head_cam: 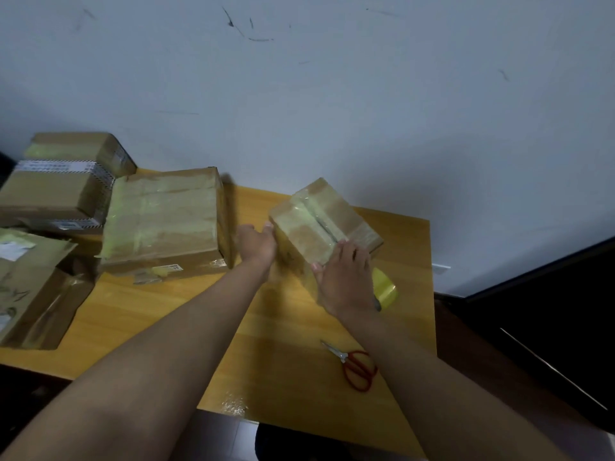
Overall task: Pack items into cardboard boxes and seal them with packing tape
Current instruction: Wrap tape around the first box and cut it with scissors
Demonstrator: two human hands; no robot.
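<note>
Small box (324,224) sits mid-table, taped over its top seam; left hand (256,242) presses flat-fingered on its nine o'clock side, right hand (346,281) spreads over the five o'clock corner; tape roll (386,287) just beside; sealed boxes (166,221) stacked at nine o'clock, sealing nearly finished, I'd say.

I read dim, bluish light | soft shadows on wall (332,94) | glare on table (233,402) edge | wide-angle bending, slight blur.

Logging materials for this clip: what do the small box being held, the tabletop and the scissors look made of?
Small brown taped box: matte cardboard under glossy clear tape, which shines. Yellow-orange tabletop: probably wood or laminate, with faint grain and a sheen. Red-handled scissors: silvery, likely metal blades; the red grip looks like plastic or a coating.
</note>
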